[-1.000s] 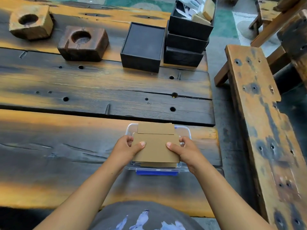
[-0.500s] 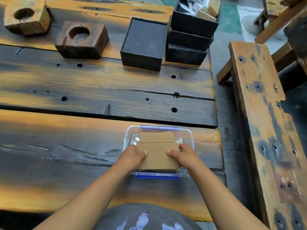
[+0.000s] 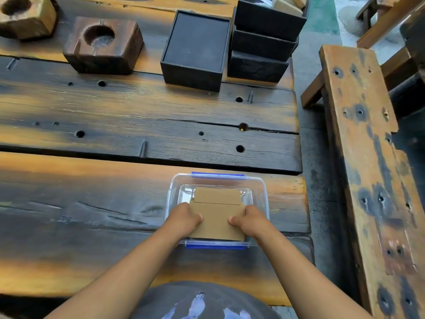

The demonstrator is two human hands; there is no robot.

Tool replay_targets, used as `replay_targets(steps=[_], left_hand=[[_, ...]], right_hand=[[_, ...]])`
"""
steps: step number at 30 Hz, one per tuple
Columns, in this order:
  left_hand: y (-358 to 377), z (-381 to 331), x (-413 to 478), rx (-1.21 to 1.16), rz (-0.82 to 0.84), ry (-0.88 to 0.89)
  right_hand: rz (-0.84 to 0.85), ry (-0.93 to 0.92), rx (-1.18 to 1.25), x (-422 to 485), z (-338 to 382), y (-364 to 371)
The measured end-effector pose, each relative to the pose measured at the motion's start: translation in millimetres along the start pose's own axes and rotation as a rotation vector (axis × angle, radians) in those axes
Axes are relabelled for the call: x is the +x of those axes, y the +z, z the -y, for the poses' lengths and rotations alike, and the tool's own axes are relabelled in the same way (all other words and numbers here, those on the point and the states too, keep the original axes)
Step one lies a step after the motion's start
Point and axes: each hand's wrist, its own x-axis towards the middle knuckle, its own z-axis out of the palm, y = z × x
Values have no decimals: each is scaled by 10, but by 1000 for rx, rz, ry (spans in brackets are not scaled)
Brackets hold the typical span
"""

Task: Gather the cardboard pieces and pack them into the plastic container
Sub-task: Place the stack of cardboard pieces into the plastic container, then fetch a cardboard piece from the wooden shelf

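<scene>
Both hands are clamping the same stack of cardboard pieces (image 3: 216,217) from opposite sides. The left hand (image 3: 185,218) is gripping the left edge, its thumb lying on top of the uppermost sheet and its fingers hidden beneath; the right hand (image 3: 247,219) is mirroring that grip on the right edge, thumb pressing down on the top. The brown stack is sitting inside the clear plastic container (image 3: 261,196), its near edge reaching over the near rim while its far end, a narrower flap, is lying lower within the walls. How deep the stack is resting cannot be told from this angle.

The container is standing on the near right part of the table (image 3: 92,215), a heavy surface of scorched orange-and-black planks with drilled holes. Blue latch clips are showing on the container's far rim (image 3: 217,174) and near rim (image 3: 215,247).

Far across the table, well apart from the container, a black square box (image 3: 195,49) is standing just left of a stack of black boxes (image 3: 262,47), the topmost one holding pale items too unclear to name. Further left, a dark wooden block (image 3: 103,44) with a round hollow and a lighter wooden block (image 3: 27,17) are sitting. A weathered wooden bench (image 3: 368,169) is running along the right side, apart from the table.
</scene>
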Motion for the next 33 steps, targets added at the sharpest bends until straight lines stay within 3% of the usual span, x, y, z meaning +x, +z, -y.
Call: replay_targets(steps=[7,10,24,28,33], left_hand=[[-4,-20,-65,4,6,6],[-21,-39,-168,15,-9,56],[-215,-44,-618,162,-212,359],[-329,71,-544,289,-173,439],[-365,102,-462,537,-20,619]], right_hand=[[4,4,40,-78,38,-16],[0,-13,107,-190,48,-50],[-106,-228,-25,-786,64,-113],[-158,-241,-82,-967,147,17],[-396,-143,-63,-1307,-13,377]])
